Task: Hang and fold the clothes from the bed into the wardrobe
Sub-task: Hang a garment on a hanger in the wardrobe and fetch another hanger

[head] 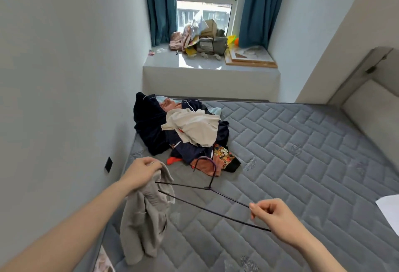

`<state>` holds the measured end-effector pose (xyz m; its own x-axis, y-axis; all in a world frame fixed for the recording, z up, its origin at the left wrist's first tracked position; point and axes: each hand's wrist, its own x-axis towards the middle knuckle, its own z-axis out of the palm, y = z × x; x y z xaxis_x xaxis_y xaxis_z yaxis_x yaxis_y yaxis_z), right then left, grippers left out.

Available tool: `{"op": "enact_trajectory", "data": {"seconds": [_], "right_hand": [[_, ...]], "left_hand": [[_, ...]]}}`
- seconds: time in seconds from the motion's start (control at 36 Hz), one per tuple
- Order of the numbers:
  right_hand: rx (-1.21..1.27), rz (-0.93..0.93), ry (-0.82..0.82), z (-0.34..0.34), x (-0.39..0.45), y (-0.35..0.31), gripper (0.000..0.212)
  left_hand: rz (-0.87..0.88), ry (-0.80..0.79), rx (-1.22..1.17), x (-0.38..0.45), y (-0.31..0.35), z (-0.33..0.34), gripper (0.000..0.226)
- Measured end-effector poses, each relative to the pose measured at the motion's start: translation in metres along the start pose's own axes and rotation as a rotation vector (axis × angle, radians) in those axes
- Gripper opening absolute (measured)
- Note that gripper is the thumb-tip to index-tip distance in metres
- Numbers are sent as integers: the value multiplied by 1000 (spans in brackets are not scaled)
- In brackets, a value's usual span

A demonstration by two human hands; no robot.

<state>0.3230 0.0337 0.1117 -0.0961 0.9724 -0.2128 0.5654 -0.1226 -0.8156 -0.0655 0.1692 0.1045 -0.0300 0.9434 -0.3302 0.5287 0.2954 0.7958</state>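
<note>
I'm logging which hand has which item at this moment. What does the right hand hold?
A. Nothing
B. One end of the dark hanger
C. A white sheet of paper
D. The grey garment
B: the right hand pinches the end of the dark hanger, while the left hand grips the grey garment that the hanger's other end goes into.

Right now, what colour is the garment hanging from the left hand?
Light grey-beige garment, plain, no pattern; it shows in the head view.
</note>
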Motion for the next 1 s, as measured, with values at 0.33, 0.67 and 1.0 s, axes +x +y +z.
{"op": "enact_trajectory", "data": {"seconds": [0.33,0.67,1.0], "right_hand": [[251,-55,193,44,6,-48,53],[518,-150,293,12,0,-93,48],[599,409,287,42,3,-23,32]], "left_hand": [[385,-206,-138,-74,122,-7,25],[948,79,767,-78,177,-50,10],[961,126,509,-77,220,-53,22]]}}
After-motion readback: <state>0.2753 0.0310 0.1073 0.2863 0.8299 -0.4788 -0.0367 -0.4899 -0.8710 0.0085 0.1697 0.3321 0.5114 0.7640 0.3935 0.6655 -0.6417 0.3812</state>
